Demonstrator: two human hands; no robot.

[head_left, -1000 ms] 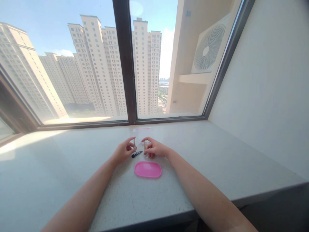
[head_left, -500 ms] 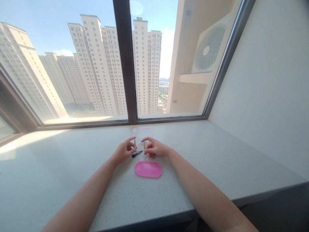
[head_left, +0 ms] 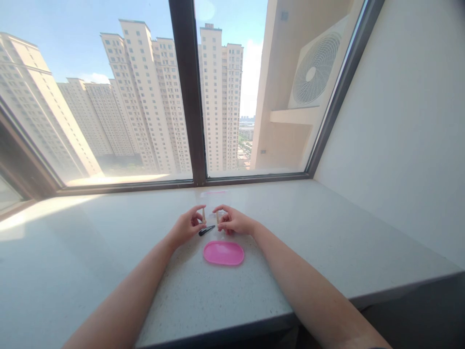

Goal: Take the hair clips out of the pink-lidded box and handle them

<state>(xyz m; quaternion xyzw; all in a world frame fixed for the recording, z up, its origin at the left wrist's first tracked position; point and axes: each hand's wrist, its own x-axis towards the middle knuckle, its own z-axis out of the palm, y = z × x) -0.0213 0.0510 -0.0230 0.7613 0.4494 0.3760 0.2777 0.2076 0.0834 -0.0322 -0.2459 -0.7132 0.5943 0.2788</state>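
Between the thumb and forefinger of my left hand (head_left: 189,225) is a small light-brown wooden piece (head_left: 204,215), held upright. My right hand (head_left: 232,220) pinches a similar wooden piece (head_left: 217,217), also upright, a short gap away from the first. Just below them, a black pointed tool (head_left: 206,230) lies slanted on the pale counter (head_left: 218,300). Nearer to me sits a pink oval tray (head_left: 224,253) with nothing on it. Behind the hands lies a clear plastic bag (head_left: 215,194) with a pink strip, partly hidden by my fingers.
The speckled counter's front edge (head_left: 218,333) crosses below my forearms. A dark-framed window (head_left: 198,97) rises behind the counter, with tall buildings and an air-conditioner unit (head_left: 316,68) outside. A white wall (head_left: 407,121) stands on the right.
The view has shifted very slightly. Both hands keep nearly the same pose, still holding the wooden pieces.
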